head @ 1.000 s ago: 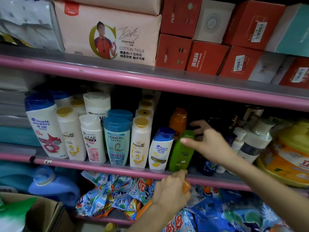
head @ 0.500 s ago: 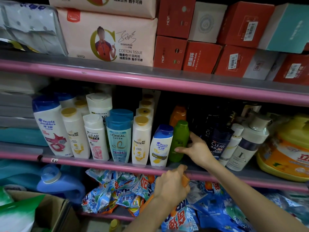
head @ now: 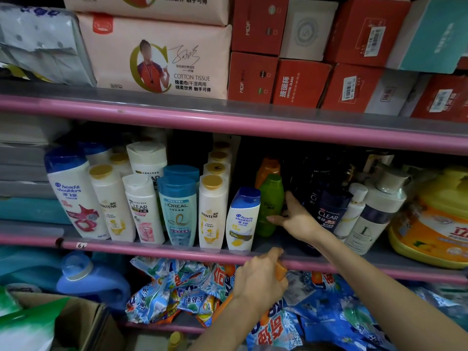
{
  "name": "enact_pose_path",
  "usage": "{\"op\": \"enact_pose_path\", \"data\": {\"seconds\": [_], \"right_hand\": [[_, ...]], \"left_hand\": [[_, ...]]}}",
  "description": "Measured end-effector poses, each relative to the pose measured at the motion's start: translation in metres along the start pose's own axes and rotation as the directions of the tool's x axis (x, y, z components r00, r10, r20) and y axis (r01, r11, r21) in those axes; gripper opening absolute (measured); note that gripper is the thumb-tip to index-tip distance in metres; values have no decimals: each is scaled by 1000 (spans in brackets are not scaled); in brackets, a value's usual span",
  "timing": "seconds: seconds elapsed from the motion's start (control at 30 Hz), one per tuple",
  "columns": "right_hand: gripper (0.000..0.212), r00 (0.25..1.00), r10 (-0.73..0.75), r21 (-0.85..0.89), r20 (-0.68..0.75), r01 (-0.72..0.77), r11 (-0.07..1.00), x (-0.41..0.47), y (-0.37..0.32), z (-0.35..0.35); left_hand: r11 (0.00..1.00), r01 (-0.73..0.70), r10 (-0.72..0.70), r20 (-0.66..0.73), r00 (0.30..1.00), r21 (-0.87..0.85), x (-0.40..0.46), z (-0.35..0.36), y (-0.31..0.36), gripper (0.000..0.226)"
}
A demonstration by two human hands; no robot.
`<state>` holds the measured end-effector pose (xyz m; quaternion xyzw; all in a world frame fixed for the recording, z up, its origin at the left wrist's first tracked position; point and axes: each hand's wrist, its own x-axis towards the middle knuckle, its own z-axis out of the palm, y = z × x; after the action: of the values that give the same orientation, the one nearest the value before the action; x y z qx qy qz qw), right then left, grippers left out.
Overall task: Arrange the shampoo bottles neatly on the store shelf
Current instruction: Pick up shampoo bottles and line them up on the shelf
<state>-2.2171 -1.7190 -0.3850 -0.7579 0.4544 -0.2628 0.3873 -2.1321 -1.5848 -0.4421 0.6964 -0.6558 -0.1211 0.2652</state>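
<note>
Left hand [head: 258,274], nearest us, grips an orange bottle [head: 280,271] just below the pink rail of the shampoo shelf [head: 177,250]; fingers curl round it and most of the bottle is hidden under the hand. Right hand [head: 295,219] sits beyond it on the shelf, thumb and forefinger spread and touching the side of the green bottle [head: 269,203], not closed round it.

Risks, as we judge them: the green bottle is narrow and tall, and a sideways push low down could tip it into the small Head & Shoulders bottle [head: 243,219] immediately left of the fingers, which already leans. That one touching the Pantene bottle [head: 211,211] further left could topple the whole front row. The orange bottle, if we lift it, may catch the rail directly above the grip.

Right of the wrist, very close, stands the dark Clear bottle [head: 328,211]; an elbow swing could knock it into the white pump bottle [head: 374,211]. Behind the green bottle stands a second orange bottle [head: 268,167], blocking any push backward. Farther left: L'Oreal bottle [head: 178,211]. Below the left hand, detergent bags [head: 177,295] crowd the lower shelf.
</note>
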Motion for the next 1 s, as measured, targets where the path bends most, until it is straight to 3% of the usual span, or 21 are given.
{"op": "enact_pose_path", "data": {"seconds": [0.17, 0.4, 0.53, 0.67, 0.7, 0.77, 0.87, 0.9, 0.93, 1.0], "right_hand": [[59, 999, 43, 142, -14, -41, 989, 1, -2, 5], [57, 996, 89, 155, -14, -85, 984, 3, -3, 3], [49, 993, 112, 69, -21, -110, 991, -8, -12, 1], [42, 995, 61, -102, -73, -69, 992, -45, -10, -6], [37, 993, 47, -58, -105, -53, 997, -56, -8, -9], [34, 989, 99, 202, -111, -75, 977, -75, -6, -18], [73, 987, 96, 646, 133, -160, 747, -89, -12, -36], [81, 981, 98, 681, 166, -186, 708, -91, -15, -40], [82, 981, 87, 645, 175, -181, 743, -92, -15, -42], [65, 985, 3, 426, 174, -78, 901, -96, -16, -39]], "left_hand": [[1000, -1, 1, -10, 1000, 1, 0, 2, -1, 54], [1000, 8, -8, -10, 1000, -14, -1, 4, 0, 54], [998, 30, -29, 10, 1000, -51, 0, 0, 2, 56], [968, 6, 0, 21, 1000, -252, -3, -27, 15, 45], [950, -19, 25, 17, 1000, -313, -2, -37, 23, 40], [914, -49, 48, -12, 999, -402, 6, -58, 41, 32], [846, -68, 41, -62, 997, -530, 27, -89, 65, 33], [817, -78, 38, -82, 996, -572, 34, -98, 71, 33], [794, -91, 35, -105, 994, -601, 41, -107, 76, 32], [766, -114, 38, -133, 990, -633, 52, -121, 86, 32]]}}
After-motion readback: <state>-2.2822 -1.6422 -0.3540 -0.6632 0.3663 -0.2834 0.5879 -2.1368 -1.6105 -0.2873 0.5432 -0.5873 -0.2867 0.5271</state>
